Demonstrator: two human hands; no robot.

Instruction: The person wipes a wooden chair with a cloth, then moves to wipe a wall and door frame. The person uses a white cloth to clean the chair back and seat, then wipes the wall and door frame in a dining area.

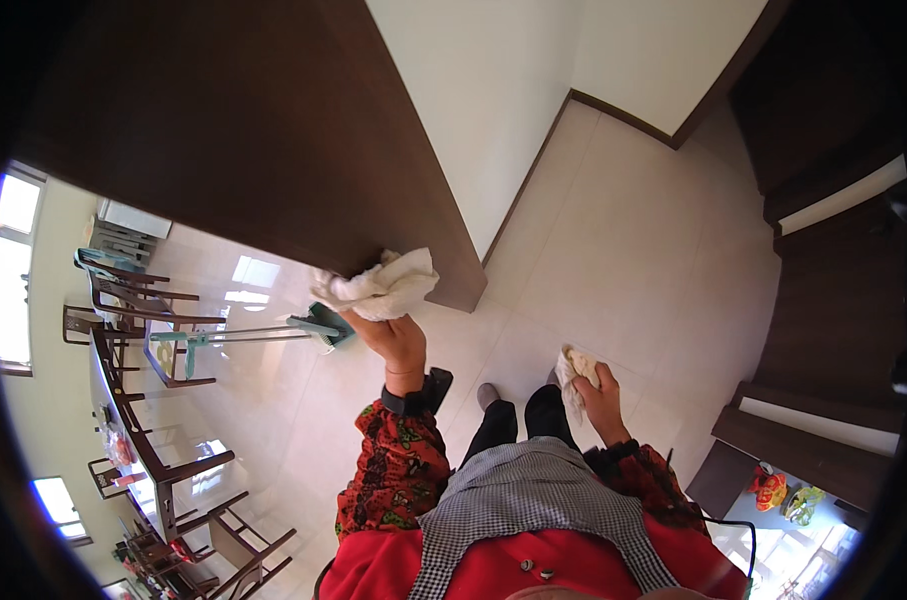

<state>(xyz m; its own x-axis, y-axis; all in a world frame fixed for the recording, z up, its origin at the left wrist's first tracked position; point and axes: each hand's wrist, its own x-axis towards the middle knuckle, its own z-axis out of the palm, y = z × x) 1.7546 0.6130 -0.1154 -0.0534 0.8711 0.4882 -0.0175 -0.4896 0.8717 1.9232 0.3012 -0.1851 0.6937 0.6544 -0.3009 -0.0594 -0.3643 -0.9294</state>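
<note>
My left hand (388,339) is pressing a white cloth (395,286) against the lower edge of a dark brown wood panel (288,142), which looks like a wall-end casing. Part of that hand's fingers is hidden by the bunched cloth. Lower and to the right, my right hand (605,401) grips a second, cream-white cloth (575,371). This one hangs in the air in front of my legs and touches no surface.
A broom and dustpan set (326,328) stands on the tiled floor (611,247) at left. Farther left are a dining table (127,409) and wooden chairs (236,536). Dark doors (836,307) line the right side. A white wall (483,105) adjoins the panel.
</note>
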